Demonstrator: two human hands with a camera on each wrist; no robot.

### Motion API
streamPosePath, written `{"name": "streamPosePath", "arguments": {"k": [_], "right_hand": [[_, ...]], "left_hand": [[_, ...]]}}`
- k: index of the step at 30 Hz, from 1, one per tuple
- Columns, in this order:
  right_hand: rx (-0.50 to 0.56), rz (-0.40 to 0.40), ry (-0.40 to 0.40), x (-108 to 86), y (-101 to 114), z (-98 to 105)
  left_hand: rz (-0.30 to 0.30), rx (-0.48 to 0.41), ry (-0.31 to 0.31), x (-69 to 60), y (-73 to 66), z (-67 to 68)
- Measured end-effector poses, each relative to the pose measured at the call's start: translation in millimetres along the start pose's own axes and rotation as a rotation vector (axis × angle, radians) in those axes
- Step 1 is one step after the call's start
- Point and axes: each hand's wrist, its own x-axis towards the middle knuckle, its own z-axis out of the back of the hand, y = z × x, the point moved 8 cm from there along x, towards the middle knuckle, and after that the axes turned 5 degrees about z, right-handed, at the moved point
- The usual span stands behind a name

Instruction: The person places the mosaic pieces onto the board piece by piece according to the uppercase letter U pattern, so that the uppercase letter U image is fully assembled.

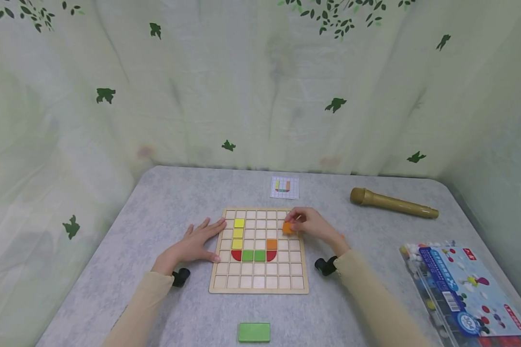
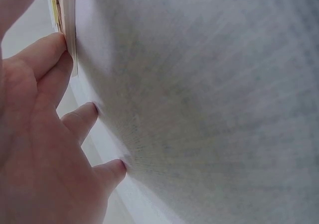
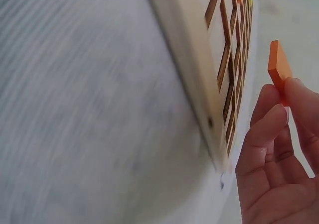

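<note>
A wooden grid board (image 1: 259, 290) lies on the table. Its cells hold three yellow tiles (image 1: 238, 233) in a column, two red rounded tiles (image 1: 236, 256), two green tiles (image 1: 253, 255) between the red ones, and one orange tile (image 1: 271, 244) above the right-hand red one. Between thumb and fingertips, my right hand (image 1: 314, 225) pinches another orange square tile (image 3: 280, 64), raised over the board's upper right cells. My left hand (image 1: 194, 243) lies spread at the board's left edge; some fingertips touch that edge and others rest on the table.
Behind the board lies a small pattern card (image 1: 284, 188). A brown microphone-shaped stick (image 1: 395, 203) is at the back right. Boxed colourful pieces (image 1: 473, 294) stand at the right edge. A green rectangular block (image 1: 253, 332) lies at the front. Curtains enclose the table.
</note>
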Motion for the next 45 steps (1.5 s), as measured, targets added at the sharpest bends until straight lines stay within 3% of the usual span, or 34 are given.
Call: {"name": "streamPosePath", "arguments": {"k": [12, 24, 32, 45], "right_hand": [[-0.061, -0.01, 0.077, 24.0, 7, -34], [-0.049, -0.056, 0.1, 25.1, 10, -45], [-0.086, -0.022, 0.093, 24.0, 13, -44], [0.057, -0.045, 0.052, 4.1, -3, -11]], "left_hand": [[0.004, 0.013, -0.004, 0.7, 1.8, -0.3], [0.004, 0.011, -0.006, 0.1, 2.4, -0.8], [0.013, 0.013, 0.003, 1.5, 2.9, -1.0], [-0.004, 0.002, 0.005, 2.2, 2.5, -1.2]]}}
